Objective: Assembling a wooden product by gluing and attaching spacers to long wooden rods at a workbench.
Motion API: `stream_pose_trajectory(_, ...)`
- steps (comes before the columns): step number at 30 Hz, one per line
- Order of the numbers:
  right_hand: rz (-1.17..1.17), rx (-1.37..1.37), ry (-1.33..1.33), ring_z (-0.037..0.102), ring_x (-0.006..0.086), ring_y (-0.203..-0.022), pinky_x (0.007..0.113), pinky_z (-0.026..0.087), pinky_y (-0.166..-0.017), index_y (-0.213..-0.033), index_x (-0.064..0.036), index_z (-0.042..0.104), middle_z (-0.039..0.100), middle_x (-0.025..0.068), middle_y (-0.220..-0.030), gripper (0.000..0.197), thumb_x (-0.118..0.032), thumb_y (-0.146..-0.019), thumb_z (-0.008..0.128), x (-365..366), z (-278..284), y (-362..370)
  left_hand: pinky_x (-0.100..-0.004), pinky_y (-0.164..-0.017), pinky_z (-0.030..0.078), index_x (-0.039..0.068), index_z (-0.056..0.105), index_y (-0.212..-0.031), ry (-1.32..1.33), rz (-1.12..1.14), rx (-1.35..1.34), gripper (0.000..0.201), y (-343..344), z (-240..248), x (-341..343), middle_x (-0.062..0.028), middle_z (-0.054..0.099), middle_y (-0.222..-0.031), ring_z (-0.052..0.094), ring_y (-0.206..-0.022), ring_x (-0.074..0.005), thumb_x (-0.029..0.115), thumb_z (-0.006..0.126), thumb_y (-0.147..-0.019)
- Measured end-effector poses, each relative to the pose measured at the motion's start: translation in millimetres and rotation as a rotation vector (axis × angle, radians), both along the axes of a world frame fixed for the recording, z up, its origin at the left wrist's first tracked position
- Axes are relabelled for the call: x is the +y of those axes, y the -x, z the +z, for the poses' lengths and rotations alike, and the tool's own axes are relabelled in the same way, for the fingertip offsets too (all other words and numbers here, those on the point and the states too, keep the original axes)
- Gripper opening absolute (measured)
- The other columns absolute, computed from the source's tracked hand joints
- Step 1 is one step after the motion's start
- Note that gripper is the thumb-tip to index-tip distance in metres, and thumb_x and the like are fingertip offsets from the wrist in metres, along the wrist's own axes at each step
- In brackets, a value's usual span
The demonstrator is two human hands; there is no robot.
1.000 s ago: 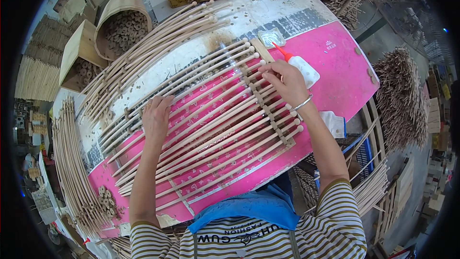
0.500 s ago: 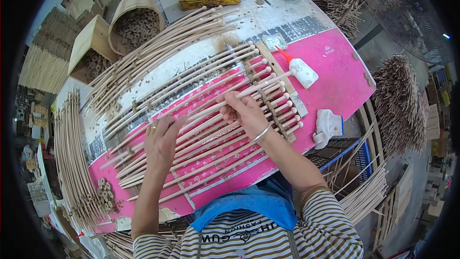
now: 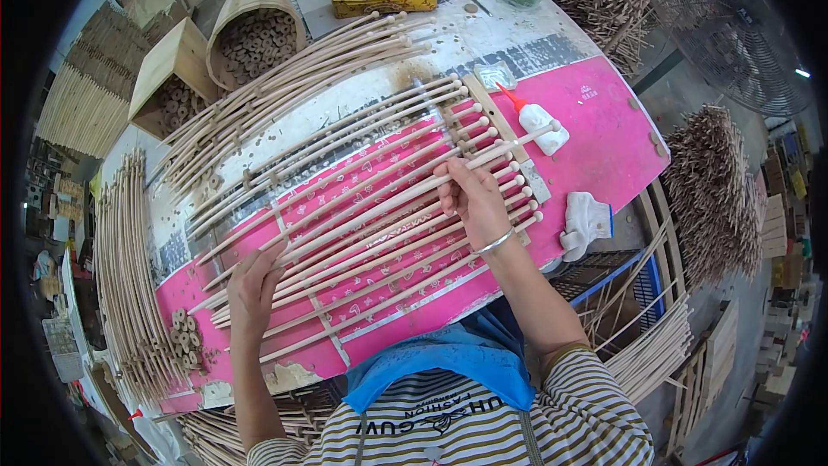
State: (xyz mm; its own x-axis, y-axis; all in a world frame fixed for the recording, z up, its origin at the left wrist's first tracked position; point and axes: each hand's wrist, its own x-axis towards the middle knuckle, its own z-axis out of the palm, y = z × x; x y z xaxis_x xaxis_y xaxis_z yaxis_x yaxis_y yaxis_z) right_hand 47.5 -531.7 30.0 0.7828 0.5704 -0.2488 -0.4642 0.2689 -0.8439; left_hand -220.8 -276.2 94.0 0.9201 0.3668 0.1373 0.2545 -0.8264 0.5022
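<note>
A long pale wooden stick with a ball on its right end [image 3: 509, 147] slants across the table. My right hand [image 3: 474, 194], a bangle at its wrist, is closed on it by thumb and fingers toward the ball end. Farther down, my left hand [image 3: 253, 285] has its fingers closed around the stick near its lower-left end. Beneath both hands lies a row of similar ball-ended sticks [image 3: 405, 261], their balls lined up at a wooden strip [image 3: 492, 110]. Small wooden rings sit on several of them. The held stick's ball end passes over a white bottle with a red nozzle [image 3: 539, 140].
Wooden rings fill a round tub [image 3: 297, 30] and a box [image 3: 164, 60] at the far left. A yellow tray [image 3: 388, 4] holds small balls. More sticks [image 3: 121, 250] lie along the left. A white glove [image 3: 586, 217] and a packet [image 3: 494, 76] are at right; a fan [image 3: 733, 26] stands beyond.
My right hand has moved to the right along with the stick, and its ball end now reaches over the bottle. My left hand has shifted down and left.
</note>
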Motion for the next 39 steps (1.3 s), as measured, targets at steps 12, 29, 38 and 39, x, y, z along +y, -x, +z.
stream_pose_trajectory(12,0.261,0.019,-0.007,0.06,0.0068,-0.064,0.022,0.049,-0.058,-0.109,-0.0055,0.074,0.068,0.0002,-0.079,0.033,-0.037,-0.109,0.063,40.2,-3.8,69.4,-0.0423,-0.081,0.058,0.015,0.048,-0.158,-0.048,-0.207,0.044,0.075,-60.7,-5.7,-64.0,-0.0153,0.072,-0.114,0.072,-0.096,-0.0326,0.005,0.075,-0.089)
stream_pose_trajectory(29,0.262,-0.073,-0.035,0.068,0.009,-0.08,0.025,0.056,-0.073,-0.124,-0.0016,0.073,0.074,0.0025,-0.094,0.029,-0.016,-0.099,0.076,5.4,-8.2,40.0,-0.0359,-0.084,0.056,0.013,0.045,-0.162,0.457,-0.035,0.105,0.067,-45.3,0.3,-65.7,-0.016,0.071,-0.091,0.073,-0.086,-0.0233,0.0,0.063,-0.099)
stream_pose_trajectory(38,0.167,-0.152,-0.114,0.064,0.0067,-0.074,0.023,0.056,-0.068,-0.131,-0.0013,0.068,0.07,-0.0016,-0.089,0.036,-0.016,-0.099,0.077,-12.7,10.1,8.3,-0.029,-0.082,0.054,0.002,0.065,-0.143,0.497,-0.059,0.079,0.045,-26.4,-12.7,-49.5,-0.0108,0.074,-0.095,0.069,-0.087,-0.0138,-0.002,0.063,-0.098)
stream_pose_trajectory(39,0.162,-0.118,-0.112,0.064,0.0066,-0.074,0.022,0.055,-0.068,-0.132,-0.0016,0.067,0.069,-0.0018,-0.088,0.038,-0.016,-0.099,0.076,-14.7,8.6,6.7,-0.0294,-0.083,0.054,0.001,0.066,-0.141,0.484,-0.058,0.064,0.043,-26.1,-15.4,-48.0,-0.0117,0.075,-0.098,0.069,-0.088,-0.0141,-0.001,0.064,-0.098)
